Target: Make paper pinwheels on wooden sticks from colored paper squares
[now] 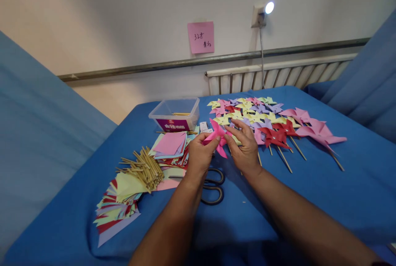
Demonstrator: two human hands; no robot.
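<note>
Both my hands meet over the middle of the blue table point(309, 200). My left hand point(199, 154) pinches a bright pink paper pinwheel point(218, 138) by its left side, fingers closed on it. My right hand point(244, 144) grips the same pinwheel from the right, its fingers curled over the folded blades. Black scissors point(213, 187) lie on the cloth just beneath my left wrist. Right behind my hands lies a spread of finished pinwheels on sticks point(262, 119) in yellow, purple, pink and red.
A pile of thin wooden sticks point(144, 167) rests on stacked coloured paper squares point(119, 206) at the left. More paper sheets point(170, 144) sit before a clear plastic box point(176, 113). A radiator point(278, 77), a pink note point(201, 37) and a lit lamp point(269, 7) line the wall.
</note>
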